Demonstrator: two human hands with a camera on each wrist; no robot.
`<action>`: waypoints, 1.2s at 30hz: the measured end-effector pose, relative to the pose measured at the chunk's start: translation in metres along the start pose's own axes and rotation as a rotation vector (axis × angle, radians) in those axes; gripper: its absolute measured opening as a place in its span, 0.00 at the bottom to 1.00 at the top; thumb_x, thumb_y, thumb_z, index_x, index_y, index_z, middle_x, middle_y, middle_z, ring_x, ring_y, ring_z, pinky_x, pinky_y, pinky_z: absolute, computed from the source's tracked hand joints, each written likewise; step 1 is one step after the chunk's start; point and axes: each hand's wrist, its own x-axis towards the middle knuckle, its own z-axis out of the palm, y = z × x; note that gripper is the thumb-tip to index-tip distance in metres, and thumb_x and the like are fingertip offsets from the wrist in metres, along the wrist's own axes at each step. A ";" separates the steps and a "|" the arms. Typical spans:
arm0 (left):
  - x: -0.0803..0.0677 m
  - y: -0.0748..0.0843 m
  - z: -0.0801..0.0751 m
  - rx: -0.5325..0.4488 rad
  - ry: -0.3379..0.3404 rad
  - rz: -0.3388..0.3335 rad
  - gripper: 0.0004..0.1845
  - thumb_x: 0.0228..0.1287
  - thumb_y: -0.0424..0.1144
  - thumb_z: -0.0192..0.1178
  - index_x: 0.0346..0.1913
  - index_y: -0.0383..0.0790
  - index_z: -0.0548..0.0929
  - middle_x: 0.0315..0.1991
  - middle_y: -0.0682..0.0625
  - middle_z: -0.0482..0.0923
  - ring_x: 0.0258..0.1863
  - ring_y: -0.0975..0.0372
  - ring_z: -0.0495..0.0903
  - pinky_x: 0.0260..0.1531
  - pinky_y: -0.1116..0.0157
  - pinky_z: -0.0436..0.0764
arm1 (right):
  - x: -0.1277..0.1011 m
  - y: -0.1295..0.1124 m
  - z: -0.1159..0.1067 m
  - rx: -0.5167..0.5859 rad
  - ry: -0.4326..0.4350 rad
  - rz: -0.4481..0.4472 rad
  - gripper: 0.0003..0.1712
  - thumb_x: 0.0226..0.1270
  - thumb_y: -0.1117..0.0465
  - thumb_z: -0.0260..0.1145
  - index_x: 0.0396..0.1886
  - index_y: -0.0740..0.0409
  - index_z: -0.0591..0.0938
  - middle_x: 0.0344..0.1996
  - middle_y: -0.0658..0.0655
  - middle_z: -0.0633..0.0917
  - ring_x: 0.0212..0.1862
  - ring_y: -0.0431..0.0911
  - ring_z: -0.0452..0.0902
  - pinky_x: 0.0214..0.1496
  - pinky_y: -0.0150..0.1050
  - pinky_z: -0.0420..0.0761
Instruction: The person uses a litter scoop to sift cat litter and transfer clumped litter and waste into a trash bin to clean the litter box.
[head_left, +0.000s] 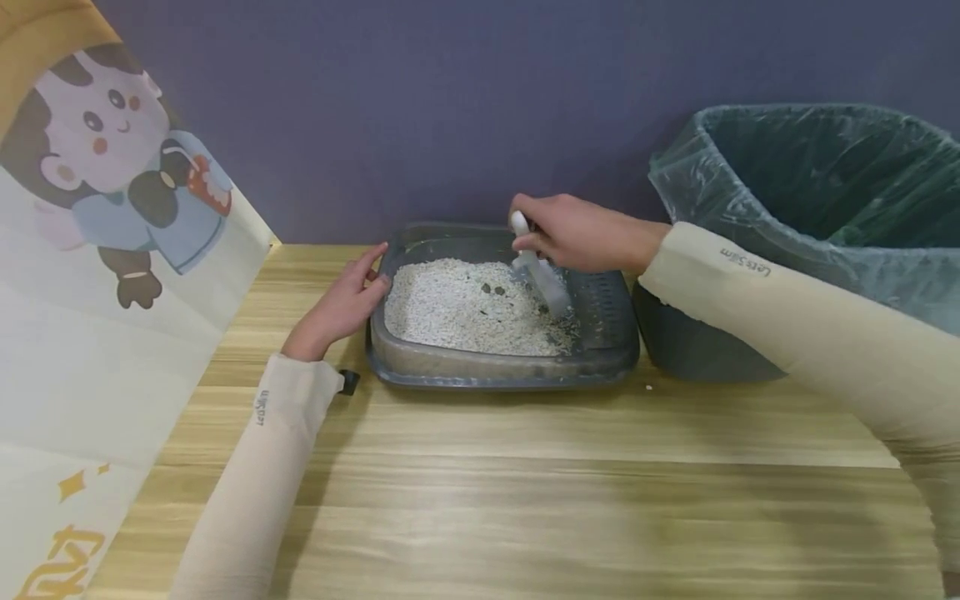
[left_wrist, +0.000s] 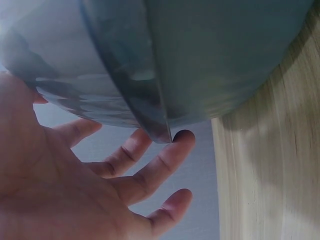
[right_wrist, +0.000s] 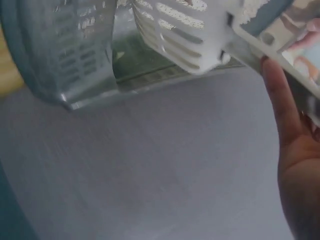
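Note:
A grey litter box (head_left: 502, 382) with pale granular litter (head_left: 442, 304) and a few dark clumps (head_left: 492, 289) stands against the wall. My right hand (head_left: 581, 229) grips the handle of a white slotted litter scoop (head_left: 551, 292), its blade low over the right part of the litter. The scoop's slots (right_wrist: 180, 37) show plainly in the right wrist view. My left hand (head_left: 345, 300) rests at the box's left rim. In the left wrist view, the spread fingers (left_wrist: 165, 162) of that hand reach along the box's edge (left_wrist: 150, 100).
A dark bin (head_left: 697, 337) lined with a clear plastic bag (head_left: 738, 221) stands close to the box's right end. Behind is a blue-grey wall (head_left: 420, 108); a printed white panel (head_left: 82, 350) rises on the left. The wood-grain surface (head_left: 525, 500) stretches toward me.

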 end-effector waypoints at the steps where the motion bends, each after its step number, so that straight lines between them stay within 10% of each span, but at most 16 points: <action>1: 0.000 0.000 0.000 0.002 -0.001 0.000 0.32 0.71 0.44 0.41 0.75 0.42 0.49 0.48 0.37 0.64 0.36 0.51 0.67 0.37 0.56 0.67 | -0.003 0.003 0.002 0.028 0.041 0.006 0.11 0.73 0.53 0.51 0.46 0.55 0.68 0.36 0.54 0.78 0.33 0.42 0.76 0.34 0.40 0.74; 18: 0.002 -0.003 0.001 -0.005 0.004 0.020 0.32 0.71 0.45 0.40 0.75 0.41 0.49 0.47 0.37 0.65 0.36 0.51 0.68 0.37 0.56 0.68 | -0.029 0.038 0.051 0.369 0.581 0.205 0.16 0.71 0.54 0.53 0.49 0.62 0.68 0.41 0.58 0.76 0.42 0.48 0.79 0.44 0.40 0.78; 26: 0.002 -0.003 -0.003 0.004 -0.010 0.012 0.32 0.71 0.45 0.39 0.75 0.41 0.49 0.48 0.37 0.65 0.37 0.51 0.68 0.38 0.55 0.68 | -0.052 0.011 0.028 0.005 0.200 0.489 0.12 0.67 0.57 0.62 0.40 0.62 0.83 0.18 0.57 0.78 0.15 0.47 0.69 0.18 0.40 0.66; 30: 0.001 -0.004 -0.004 0.004 -0.008 0.005 0.32 0.71 0.45 0.39 0.75 0.41 0.49 0.48 0.37 0.65 0.36 0.51 0.68 0.37 0.55 0.68 | -0.048 0.007 0.037 -0.156 0.016 0.494 0.11 0.69 0.59 0.58 0.36 0.63 0.81 0.19 0.57 0.75 0.17 0.48 0.66 0.19 0.40 0.65; 36: 0.002 -0.003 -0.002 -0.007 -0.019 0.016 0.32 0.72 0.45 0.39 0.75 0.42 0.49 0.48 0.37 0.65 0.35 0.51 0.68 0.36 0.56 0.69 | -0.040 0.018 0.048 -0.263 -0.027 0.505 0.10 0.69 0.62 0.56 0.40 0.64 0.79 0.26 0.59 0.78 0.25 0.52 0.72 0.24 0.45 0.69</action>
